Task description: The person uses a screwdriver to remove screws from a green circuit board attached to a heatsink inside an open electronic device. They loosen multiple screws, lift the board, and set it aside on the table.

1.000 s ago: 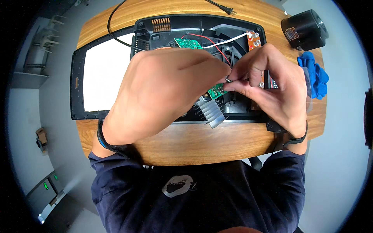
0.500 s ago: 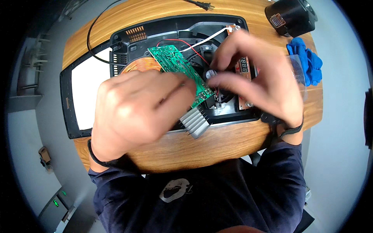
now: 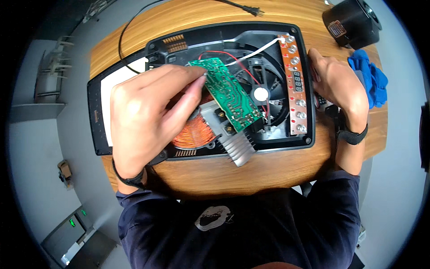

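An opened induction cooker casing (image 3: 242,29) lies on the wooden table, its black tray facing up. Tilted over its middle is a green circuit board (image 3: 226,92), with a finned metal heat sink (image 3: 239,150) sticking out past the casing's near edge. My left hand (image 3: 148,112) pinches the board's upper left edge between thumb and fingers. Below that hand shows a copper coil (image 3: 195,133). Right of the board sit a black fan (image 3: 260,71) and an orange-brown display board (image 3: 298,105). My right hand (image 3: 338,83) rests beyond the casing's right edge, fingers curled down; their tips are hidden.
A white-topped panel (image 3: 107,134) lies under the casing's left side. Blue gloves (image 3: 371,80) and a black cylindrical container (image 3: 351,27) stand at the far right. A power cord with its plug (image 3: 253,10) loops across the back. A small dark item (image 3: 320,102) is beside my right wrist.
My right hand has left the space over the fan and gone right to the table beside the casing. My left hand has shifted to the board's upper left edge, uncovering the coil.
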A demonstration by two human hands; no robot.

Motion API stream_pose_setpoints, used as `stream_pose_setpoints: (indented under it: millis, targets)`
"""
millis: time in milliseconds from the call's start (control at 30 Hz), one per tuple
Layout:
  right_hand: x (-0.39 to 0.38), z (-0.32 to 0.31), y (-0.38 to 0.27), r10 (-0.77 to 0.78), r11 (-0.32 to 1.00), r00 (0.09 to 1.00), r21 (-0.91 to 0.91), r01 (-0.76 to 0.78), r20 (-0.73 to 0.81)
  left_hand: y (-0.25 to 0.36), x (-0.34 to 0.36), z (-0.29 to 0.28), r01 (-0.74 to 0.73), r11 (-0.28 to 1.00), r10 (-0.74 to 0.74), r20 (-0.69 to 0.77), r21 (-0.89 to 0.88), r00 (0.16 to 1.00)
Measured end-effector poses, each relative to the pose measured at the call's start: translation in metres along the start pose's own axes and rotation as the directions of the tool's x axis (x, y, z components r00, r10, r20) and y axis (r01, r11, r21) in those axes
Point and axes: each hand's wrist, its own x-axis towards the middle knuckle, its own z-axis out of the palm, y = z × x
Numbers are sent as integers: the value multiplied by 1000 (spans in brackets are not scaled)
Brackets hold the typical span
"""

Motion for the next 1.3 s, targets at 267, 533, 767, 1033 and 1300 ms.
stream_pose_setpoints:
  millis: [267,533,767,1033,1300]
  targets:
    - [9,20,15,78,997,996,14,-78,39,-2,-4,-3,34,999,-34,28,-28,999]
    - [9,-8,4,92,991,955,117,-61,-283,-5,-7,0,37,999,-36,7,-34,999]
    - [10,-51,-35,-196,956,889,122,268,-415,-5,-7,-1,44,999,-43,57,-19,997]
    - [1,-58,-64,-444,857,814,88,508,-376,-6,-8,1,14,1000,-11,94,-28,996]
    - [-3,-60,-66,-447,865,830,76,496,-334,-3,-6,5,4,999,2,117,-54,993]
